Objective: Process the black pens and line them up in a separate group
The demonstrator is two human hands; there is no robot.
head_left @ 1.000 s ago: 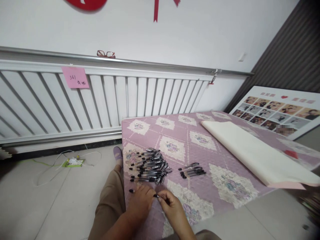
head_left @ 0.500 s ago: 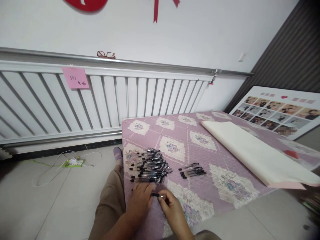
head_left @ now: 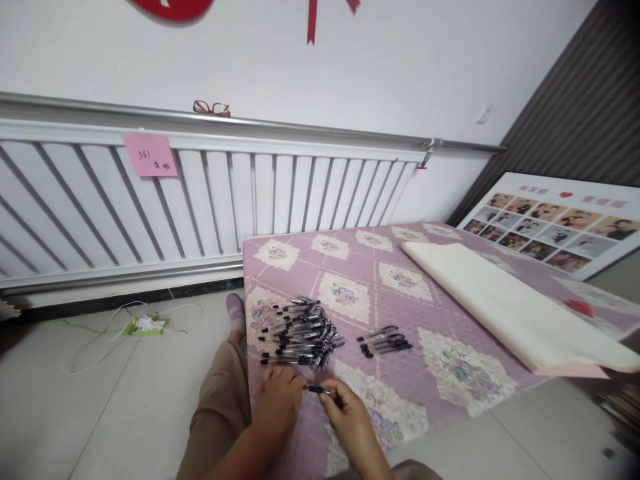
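My left hand (head_left: pixel 279 402) and my right hand (head_left: pixel 347 417) meet near the front edge of a pink patterned mattress (head_left: pixel 450 313). Together they hold one black pen (head_left: pixel 316 389) lying sideways between them, fingers pinched on its two ends. Just beyond the hands lies a big heap of black-capped pens (head_left: pixel 300 331). A small row of several pens (head_left: pixel 385 341) lies to the right of the heap.
A cream roll of paper (head_left: pixel 505 313) lies across the mattress's right side. A white radiator (head_left: pixel 200 200) lines the wall, with a pink note (head_left: pixel 149 155) and red glasses (head_left: pixel 212 107) on it. A power strip with cables (head_left: pixel 145 325) lies on the floor. A photo board (head_left: pixel 555 223) leans at right.
Both hands drew slightly closer to me with the pen; the pen's left end, which stuck out past my left hand, is now hidden under it.
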